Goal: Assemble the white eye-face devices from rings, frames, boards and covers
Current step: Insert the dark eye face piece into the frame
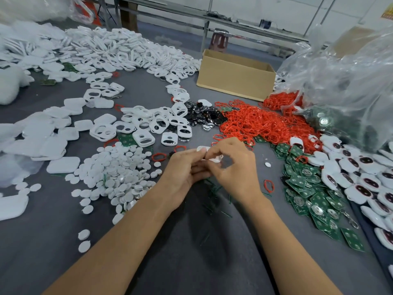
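A small white part (215, 159) is pinched at the fingertips of the left hand (187, 169) and the right hand (234, 165), which are held together above the grey desk (191, 252). Red rings (255, 122) are heaped behind the hands. Green boards (308, 188) are piled at the right, with white frames (146, 124) and round covers (119, 167) at the left.

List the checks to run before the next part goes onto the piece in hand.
1. White piece held: ok, the left hand and the right hand both pinch it.
2. Grip secure: cannot tell, the hands cover most of the piece.
3. Parts seated inside it: cannot tell, hidden.
4. Red rings at hand: ok, heap just beyond the hands.
5. Green boards at hand: ok, pile to the right.
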